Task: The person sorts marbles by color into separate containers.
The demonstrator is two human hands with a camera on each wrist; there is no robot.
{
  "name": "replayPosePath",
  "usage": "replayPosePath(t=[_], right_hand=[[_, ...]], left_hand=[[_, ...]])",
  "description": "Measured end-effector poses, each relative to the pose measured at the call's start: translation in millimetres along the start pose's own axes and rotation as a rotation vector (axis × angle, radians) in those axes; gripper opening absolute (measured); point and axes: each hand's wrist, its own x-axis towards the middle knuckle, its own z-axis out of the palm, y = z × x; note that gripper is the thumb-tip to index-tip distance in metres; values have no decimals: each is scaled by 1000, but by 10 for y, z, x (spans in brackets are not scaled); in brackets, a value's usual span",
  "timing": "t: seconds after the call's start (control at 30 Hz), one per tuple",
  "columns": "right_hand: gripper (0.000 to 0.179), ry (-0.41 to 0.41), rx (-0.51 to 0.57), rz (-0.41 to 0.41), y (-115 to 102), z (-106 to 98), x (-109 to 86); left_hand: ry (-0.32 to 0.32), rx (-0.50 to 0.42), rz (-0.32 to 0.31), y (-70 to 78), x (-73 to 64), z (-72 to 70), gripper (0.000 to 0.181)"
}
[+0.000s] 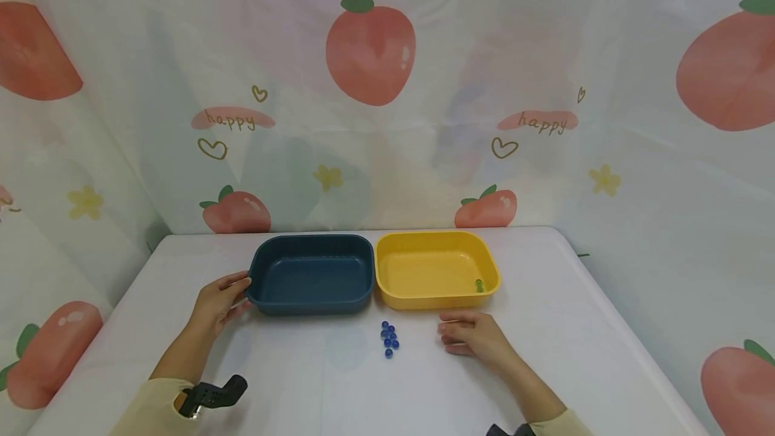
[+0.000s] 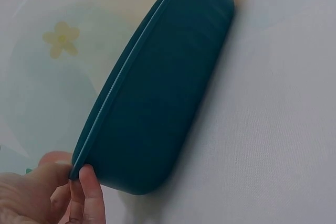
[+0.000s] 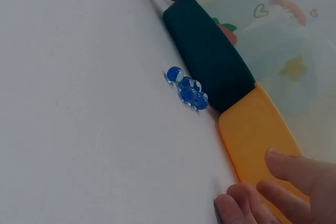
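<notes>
My left hand (image 1: 218,301) pinches the rim at the left end of a dark blue plastic bin (image 1: 311,308); in the left wrist view, thumb and fingers (image 2: 90,195) lie on either side of that rim. Several blue glass marbles (image 1: 387,343) form a loose cluster on the table, in front of the seam between the bins. To their right, just in front of a yellow bin (image 1: 436,303), my right hand (image 1: 478,338) hovers with fingers loosely bent and holding nothing. A few small green marbles (image 1: 480,285) lie in the yellow bin's right front corner.
Both bins stand side by side, touching or nearly so, towards the back of a white-covered table (image 1: 290,382). Behind them hangs a printed cloth (image 1: 387,153) with peaches. Dark straps (image 1: 212,393) sit on both forearms.
</notes>
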Motion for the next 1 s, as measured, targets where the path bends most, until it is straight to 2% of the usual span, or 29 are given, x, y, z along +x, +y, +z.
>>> replayPosePath(t=[0.2,0.43,1.0], right_hand=[[42,30,-33,-5,-1,96,13],[39,24,-69,-13,-5,200,9],[37,46,-90,-17,-16,455,43]], left_hand=[[-2,1,9,3,-9,4,54],[16,30,6,-2,-18,24,55],[24,43,4,7,-47,32,55]])
